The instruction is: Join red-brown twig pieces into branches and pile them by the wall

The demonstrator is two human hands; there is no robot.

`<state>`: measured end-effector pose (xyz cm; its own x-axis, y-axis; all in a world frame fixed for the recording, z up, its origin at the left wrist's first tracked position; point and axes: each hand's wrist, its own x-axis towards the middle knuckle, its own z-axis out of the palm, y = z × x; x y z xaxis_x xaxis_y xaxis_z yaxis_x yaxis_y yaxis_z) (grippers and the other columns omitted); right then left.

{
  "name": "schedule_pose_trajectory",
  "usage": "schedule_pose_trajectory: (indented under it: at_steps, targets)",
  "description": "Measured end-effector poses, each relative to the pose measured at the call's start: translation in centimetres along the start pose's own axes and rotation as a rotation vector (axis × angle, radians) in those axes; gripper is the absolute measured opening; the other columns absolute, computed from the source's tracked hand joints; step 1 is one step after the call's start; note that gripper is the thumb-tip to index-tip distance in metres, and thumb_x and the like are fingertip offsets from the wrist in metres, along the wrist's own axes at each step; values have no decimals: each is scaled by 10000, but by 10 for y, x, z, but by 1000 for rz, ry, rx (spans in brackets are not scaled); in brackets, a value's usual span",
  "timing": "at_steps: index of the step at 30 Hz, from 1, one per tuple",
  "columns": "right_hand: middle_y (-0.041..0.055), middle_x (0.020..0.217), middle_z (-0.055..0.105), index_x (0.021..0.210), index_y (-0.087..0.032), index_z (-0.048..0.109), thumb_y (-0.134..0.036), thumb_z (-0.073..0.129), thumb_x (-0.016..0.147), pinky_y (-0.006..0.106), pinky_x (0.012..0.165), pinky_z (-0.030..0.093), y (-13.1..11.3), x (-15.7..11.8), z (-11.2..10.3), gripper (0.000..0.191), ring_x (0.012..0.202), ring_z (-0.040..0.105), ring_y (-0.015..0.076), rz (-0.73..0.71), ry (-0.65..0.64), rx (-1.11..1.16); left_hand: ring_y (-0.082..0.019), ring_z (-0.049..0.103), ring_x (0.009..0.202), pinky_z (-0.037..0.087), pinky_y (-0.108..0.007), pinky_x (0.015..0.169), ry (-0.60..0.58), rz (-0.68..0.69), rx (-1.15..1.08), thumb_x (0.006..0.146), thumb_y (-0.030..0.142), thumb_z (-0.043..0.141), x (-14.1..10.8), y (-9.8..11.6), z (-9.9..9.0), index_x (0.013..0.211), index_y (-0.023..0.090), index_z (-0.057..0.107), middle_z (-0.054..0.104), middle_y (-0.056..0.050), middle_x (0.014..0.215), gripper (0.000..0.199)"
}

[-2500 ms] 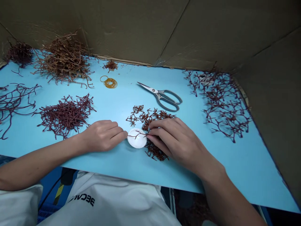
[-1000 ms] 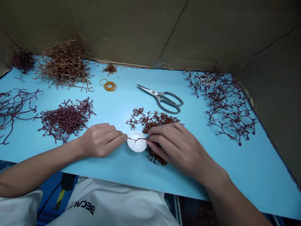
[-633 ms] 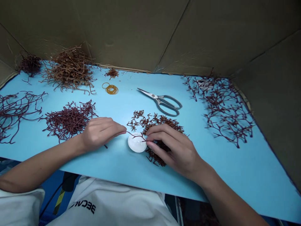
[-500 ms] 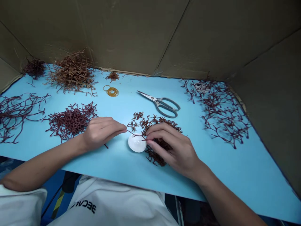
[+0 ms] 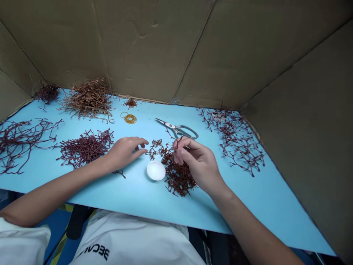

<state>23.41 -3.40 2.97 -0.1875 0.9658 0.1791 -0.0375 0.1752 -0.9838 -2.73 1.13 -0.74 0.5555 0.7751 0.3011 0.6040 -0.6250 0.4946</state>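
A thin, dark reddish branched twig (image 5: 179, 141) is pinched between the thumb and fingers of my right hand (image 5: 200, 160), raised over the heap of short brown twig pieces (image 5: 180, 178). My left hand (image 5: 127, 151) has its fingers apart and holds nothing. It hovers between the pile of purplish twigs (image 5: 82, 147) and the small white bowl (image 5: 156, 171). Liquid may be in the bowl, but I cannot tell. A loose twig (image 5: 120, 173) lies under my left wrist.
Grey-handled scissors (image 5: 176, 129) lie behind my right hand. Yellow rubber bands (image 5: 130, 118) are near the back. Spread branched twigs (image 5: 239, 141) cover the right side. Long twigs (image 5: 24, 138) and a brown twig heap (image 5: 88, 99) are at left. Cardboard walls (image 5: 151, 51) surround the table.
My left hand has let go of the twig and its fingers have spread. My right hand has lifted the twig up and away from over the bowl. The view has shifted slightly.
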Motion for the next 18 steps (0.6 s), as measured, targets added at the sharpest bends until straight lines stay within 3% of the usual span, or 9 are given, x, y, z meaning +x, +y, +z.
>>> schedule_pose_trajectory:
  at_steps: [3,6,14,18]
  targets:
    - [-21,752,587,883,-227,667,-469,786,937,278,574,373,-4,3,7,275,620,467,121,92,49,128,-262,759,1006,588,-369,835,-159,-4,155,1033,274,668,7,3,6,1190,192,738,800,-99,1116,190]
    - [-25,740,574,878,-226,660,-512,828,890,267,558,347,-8,6,15,331,610,435,114,163,71,220,-288,745,998,566,-362,773,-232,0,253,1030,272,671,11,8,11,1110,184,748,784,-100,1054,142]
    - [-37,702,520,855,-211,647,-527,819,901,263,575,307,4,9,21,362,604,373,106,228,37,286,-240,730,909,534,-318,712,-220,30,264,1063,218,611,9,4,17,1000,178,745,762,-78,969,154]
    - [-37,727,530,869,-214,630,-509,765,954,262,583,313,13,4,21,335,602,396,101,183,67,235,-215,733,906,556,-332,784,-116,25,77,1042,216,663,3,-4,16,991,189,721,775,-37,952,82]
